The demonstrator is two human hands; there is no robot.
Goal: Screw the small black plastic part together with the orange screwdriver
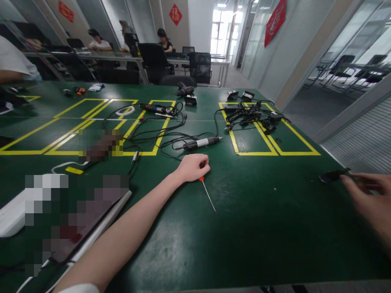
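Note:
My left hand [193, 167] is closed around the handle of a screwdriver [209, 196] and rests low over the green table. The handle is mostly hidden in my fist; an orange collar shows, and the thin metal shaft points toward the near side. Just beyond this hand lies a grey and black electric screwdriver [202, 143] with its cable. At the right edge my right hand [366, 193], partly blurred, pinches a small dark piece [331, 176] whose exact kind I cannot make out.
Yellow tape [256, 154] outlines boxes on the green table [244, 244]. Black cabled parts [247, 114] are heaped at the back right. A cordless drill [184, 90] stands at the far edge, and tangled cables [146, 130] spread left of centre. People sit at desks behind.

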